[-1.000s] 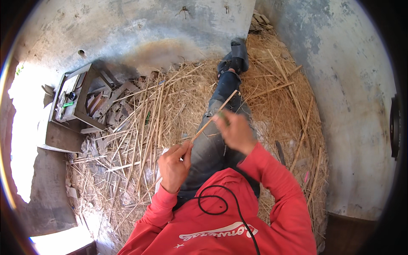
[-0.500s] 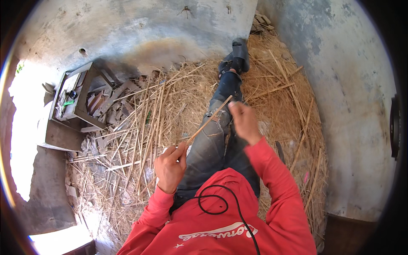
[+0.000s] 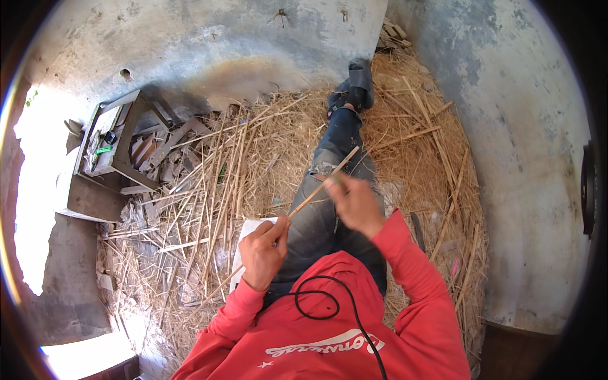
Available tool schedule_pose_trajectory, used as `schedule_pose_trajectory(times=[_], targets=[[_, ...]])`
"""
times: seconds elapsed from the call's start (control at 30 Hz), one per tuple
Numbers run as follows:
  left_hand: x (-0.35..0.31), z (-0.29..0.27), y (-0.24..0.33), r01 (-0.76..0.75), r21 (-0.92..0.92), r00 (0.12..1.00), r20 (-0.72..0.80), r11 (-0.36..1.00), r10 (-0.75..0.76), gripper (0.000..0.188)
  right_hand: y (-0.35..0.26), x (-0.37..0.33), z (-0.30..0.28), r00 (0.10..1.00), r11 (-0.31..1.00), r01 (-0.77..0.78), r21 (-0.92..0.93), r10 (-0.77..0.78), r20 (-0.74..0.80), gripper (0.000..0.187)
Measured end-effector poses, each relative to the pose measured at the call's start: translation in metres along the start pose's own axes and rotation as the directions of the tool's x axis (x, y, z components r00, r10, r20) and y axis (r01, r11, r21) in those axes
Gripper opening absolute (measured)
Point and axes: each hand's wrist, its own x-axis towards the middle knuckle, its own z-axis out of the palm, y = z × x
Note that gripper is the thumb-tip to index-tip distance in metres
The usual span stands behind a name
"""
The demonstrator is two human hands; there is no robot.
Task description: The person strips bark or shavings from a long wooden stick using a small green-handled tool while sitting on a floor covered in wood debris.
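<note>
A long thin wooden strip (image 3: 311, 195), likely split bamboo, slants across my legs. My left hand (image 3: 263, 254) is closed round it, thumb and fingers pinching it, and its tail runs out behind the hand toward the lower left. My right hand (image 3: 356, 204) is beside the strip's upper part, its fingers bent together and slightly blurred. Something small and greenish shows at its fingertips, too blurred to name. My legs in worn dark jeans (image 3: 329, 218) are stretched out under the strip. A white flat piece (image 3: 248, 229) lies partly hidden by my left hand.
Straw and shavings (image 3: 405, 161) cover the floor, with several loose strips (image 3: 218, 180) lying on the left. A wooden stool-like frame (image 3: 117, 142) stands at the far left with small items on it. Walls (image 3: 519, 145) rise ahead and on the right. A black cable (image 3: 345, 288) hangs over my red top.
My right hand has moved down and left, closer to the strip's middle. My left hand and the strip have shifted slightly to the right.
</note>
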Motion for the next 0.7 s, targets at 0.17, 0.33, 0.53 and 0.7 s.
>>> schedule_pose_trajectory(times=[0.17,0.33,0.53,0.7], targets=[[0.015,0.004,0.01,0.073,-0.193,0.997,0.034,0.978,-0.068,0.012,-0.016,-0.012,0.017,0.967,0.969,0.147,-0.197,-0.099,0.236,0.049],[0.029,0.002,0.007,0.04,-0.217,0.999,0.014,0.975,-0.038,0.012,0.001,0.006,0.029,0.98,0.971,0.188,-0.144,-0.196,-0.041,0.048],[0.011,-0.018,-0.017,0.142,-0.156,0.989,0.057,0.977,-0.135,0.011,0.05,0.057,-0.057,0.916,0.999,-0.04,0.016,0.044,-0.4,0.047],[0.011,0.002,-0.01,0.18,-0.22,0.983,0.085,0.959,-0.165,0.012,0.0,0.011,-0.02,0.995,0.993,0.102,-0.054,-0.103,-0.017,0.048]])
